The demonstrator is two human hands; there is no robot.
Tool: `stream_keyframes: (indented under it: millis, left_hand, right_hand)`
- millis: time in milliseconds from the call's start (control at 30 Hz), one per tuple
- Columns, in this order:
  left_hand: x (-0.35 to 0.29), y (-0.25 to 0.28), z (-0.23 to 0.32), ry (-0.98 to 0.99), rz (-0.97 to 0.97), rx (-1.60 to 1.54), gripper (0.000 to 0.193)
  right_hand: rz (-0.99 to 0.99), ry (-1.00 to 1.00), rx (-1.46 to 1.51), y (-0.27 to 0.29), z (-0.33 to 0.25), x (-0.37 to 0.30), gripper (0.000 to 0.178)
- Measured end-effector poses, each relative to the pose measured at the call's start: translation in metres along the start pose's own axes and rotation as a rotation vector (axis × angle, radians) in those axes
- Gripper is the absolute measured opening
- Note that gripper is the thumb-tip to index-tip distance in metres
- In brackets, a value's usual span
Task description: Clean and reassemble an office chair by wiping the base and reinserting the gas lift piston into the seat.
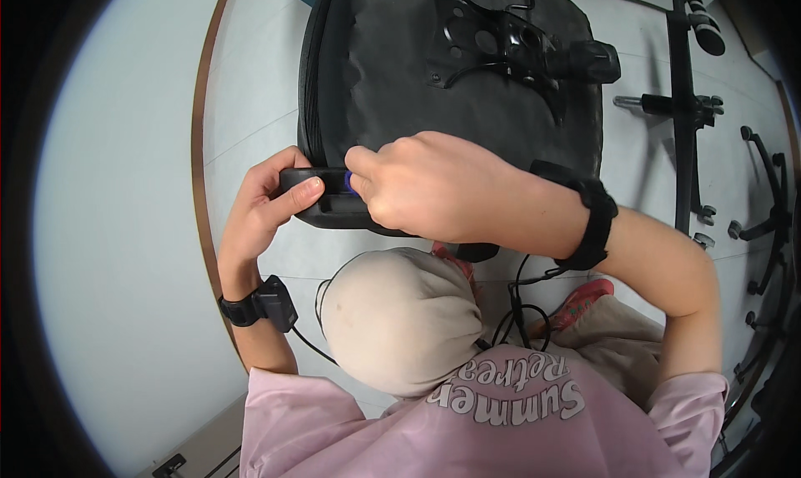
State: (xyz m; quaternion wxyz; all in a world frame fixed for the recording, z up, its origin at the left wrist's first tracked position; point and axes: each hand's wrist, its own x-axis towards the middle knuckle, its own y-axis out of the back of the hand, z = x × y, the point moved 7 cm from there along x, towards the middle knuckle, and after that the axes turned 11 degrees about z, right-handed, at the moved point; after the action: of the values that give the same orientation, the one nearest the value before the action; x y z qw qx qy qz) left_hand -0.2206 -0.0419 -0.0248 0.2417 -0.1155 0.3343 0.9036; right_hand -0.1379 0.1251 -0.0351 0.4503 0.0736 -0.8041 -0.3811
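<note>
My left hand (pixel 265 198) grips the left end of a long black plastic piece (pixel 342 219), which looks like a chair armrest, with the thumb on top. It lies along the near edge of an upturned black chair seat (pixel 367 94). My right hand (pixel 425 182) is closed above the same piece, its fingers pinched together. A small blue bit (pixel 350 183) shows at those fingertips; the rest of it is hidden by the hand. On the seat's underside sits a black metal tilt mechanism (pixel 492 40) with a knob (pixel 594 62) at its right.
To the right, a black chair base (pixel 684 119) with casters lies on the pale tiled floor. More black chair bases (pixel 780 203) stand at the far right. A white wall (pixel 117 211) rises close on the left. Cables (pixel 517 303) hang from my wristbands near my knees.
</note>
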Motion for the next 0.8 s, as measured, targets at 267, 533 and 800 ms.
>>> stream_keyframes:
  millis: [267, 533, 800]
  left_hand:
    - [0.0, -0.008, -0.003, -0.006, 0.059, -0.089, 0.028]
    - [0.004, -0.018, 0.0, -0.081, 0.111, -0.12, 0.031]
    - [0.004, -0.004, -0.029, -0.255, 0.028, -0.242, 0.039]
  right_hand:
    - [-0.059, 0.039, -0.093, 0.005, -0.005, 0.001, 0.006]
    - [-0.131, -0.117, -0.187, 0.02, 0.0, 0.001, 0.005]
    - [-0.248, -0.43, -0.281, 0.084, 0.041, -0.033, 0.012]
